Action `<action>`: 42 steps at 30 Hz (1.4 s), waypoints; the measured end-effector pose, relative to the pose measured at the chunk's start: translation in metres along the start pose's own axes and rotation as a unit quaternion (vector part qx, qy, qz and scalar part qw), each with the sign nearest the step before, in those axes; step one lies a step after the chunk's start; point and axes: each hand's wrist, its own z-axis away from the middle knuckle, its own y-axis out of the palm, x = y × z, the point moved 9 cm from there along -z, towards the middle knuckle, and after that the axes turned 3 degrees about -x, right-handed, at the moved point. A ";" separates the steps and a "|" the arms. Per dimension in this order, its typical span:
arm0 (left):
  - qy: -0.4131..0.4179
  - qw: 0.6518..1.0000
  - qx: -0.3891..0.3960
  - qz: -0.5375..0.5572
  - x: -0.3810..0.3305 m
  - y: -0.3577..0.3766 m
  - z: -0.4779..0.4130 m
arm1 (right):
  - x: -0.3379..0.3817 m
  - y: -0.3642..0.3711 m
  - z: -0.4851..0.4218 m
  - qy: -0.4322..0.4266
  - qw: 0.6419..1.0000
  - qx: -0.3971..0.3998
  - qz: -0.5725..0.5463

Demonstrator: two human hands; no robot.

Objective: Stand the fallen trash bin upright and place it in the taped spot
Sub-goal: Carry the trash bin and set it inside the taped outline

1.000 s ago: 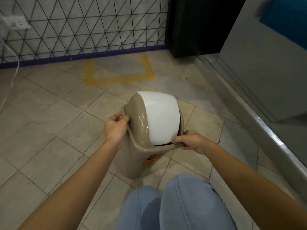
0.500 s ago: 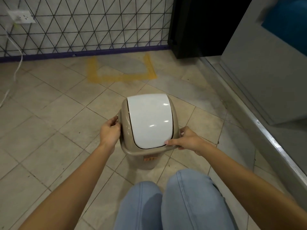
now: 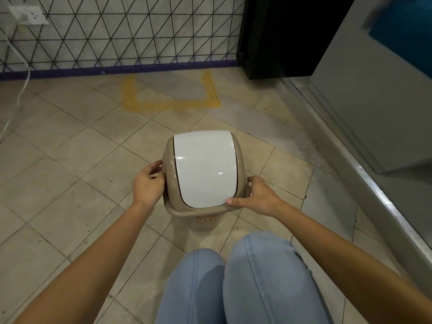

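Already we had the trash bin (image 3: 203,176) standing on the floor (image 3: 70,206), its long axis upright and its white swing lid (image 3: 202,169) facing up at us. Going from left to right around the bin: the wall socket (image 3: 29,15) and its white cable (image 3: 22,90) lay far off to the bin's left by the wire-patterned wall; our left hand (image 3: 148,187) was curled against the bin's left rim, fingers (image 3: 155,166) wrapped on the beige shoulder, holding it. The bin itself stood just in front of our knees (image 3: 233,277). Our right hand (image 3: 258,195) clasped the bin's right rim, its thumb lying along the near edge of the lid, so both hands held the bin from opposite sides, equally near. Beyond the bin, and a little to its left, lay the taped spot (image 3: 170,104), a yellow outline open toward the wall and well apart from the bin. To the bin's far right stood the dark cabinet (image 3: 280,36) and a grey door sill (image 3: 374,183). We judged the standing-up done; what remained was carrying the bin straight away from us, slightly leftward, into the tape, keeping it vertical.
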 end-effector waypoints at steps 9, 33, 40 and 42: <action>0.195 0.981 0.016 0.001 -0.021 -0.010 0.051 | 0.034 -0.010 0.006 -0.139 0.988 -0.060 0.029; 0.234 0.950 0.137 -0.157 -0.022 0.021 0.023 | 0.063 -0.012 -0.032 -0.157 0.986 -0.060 0.002; 0.206 0.960 0.114 -0.150 -0.034 0.033 -0.008 | 0.080 -0.019 -0.061 -0.168 0.983 -0.070 0.007; 0.197 0.964 0.112 -0.137 -0.037 0.037 -0.018 | 0.085 -0.021 -0.071 -0.171 0.983 -0.069 0.012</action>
